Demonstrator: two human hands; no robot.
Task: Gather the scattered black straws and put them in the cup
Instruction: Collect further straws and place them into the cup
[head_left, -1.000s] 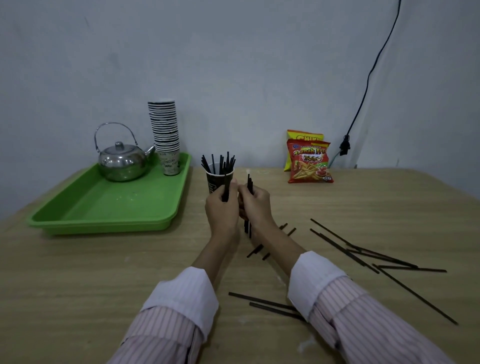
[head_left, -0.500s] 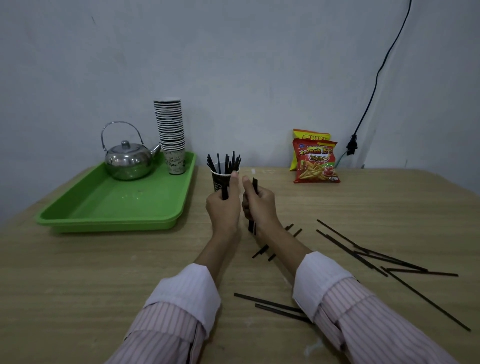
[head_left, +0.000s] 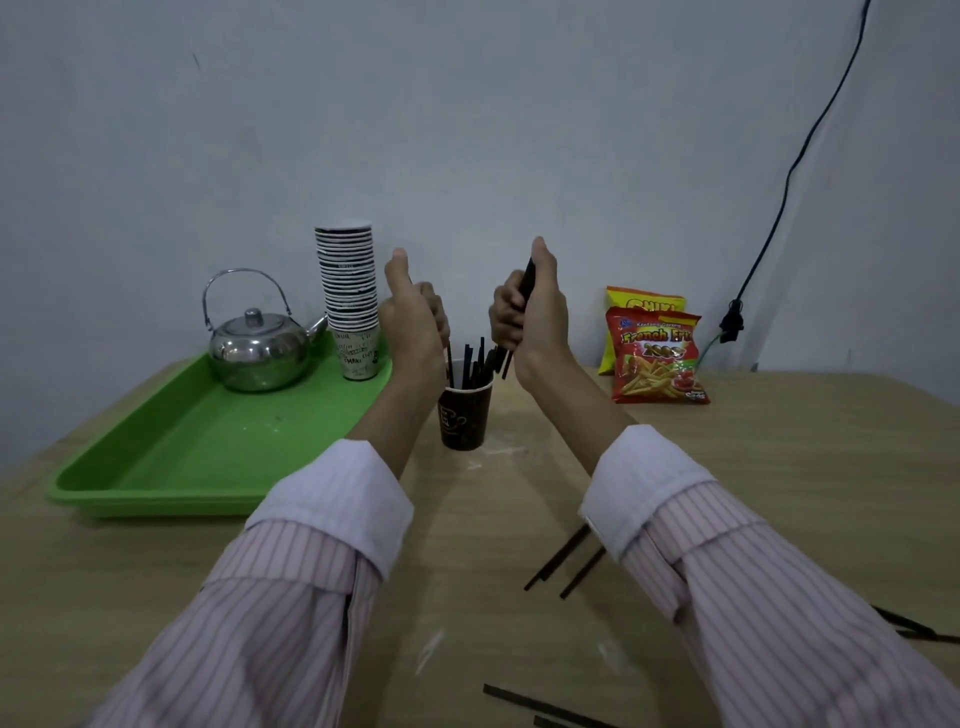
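A dark paper cup stands on the wooden table, with several black straws sticking up out of it. My left hand is raised just left of and above the cup, closed around a black straw whose lower end reaches the cup. My right hand is raised right of the cup and grips a small bundle of black straws, which points down toward the cup's mouth. More loose black straws lie on the table under my right forearm and at the bottom edge.
A green tray at the left holds a steel kettle and a tall stack of paper cups. Two snack bags lean on the wall at the right, beside a hanging black cable.
Both hands have risen from in front of the cup to above it and moved apart, each carrying straws. The view has shifted closer to the cup.
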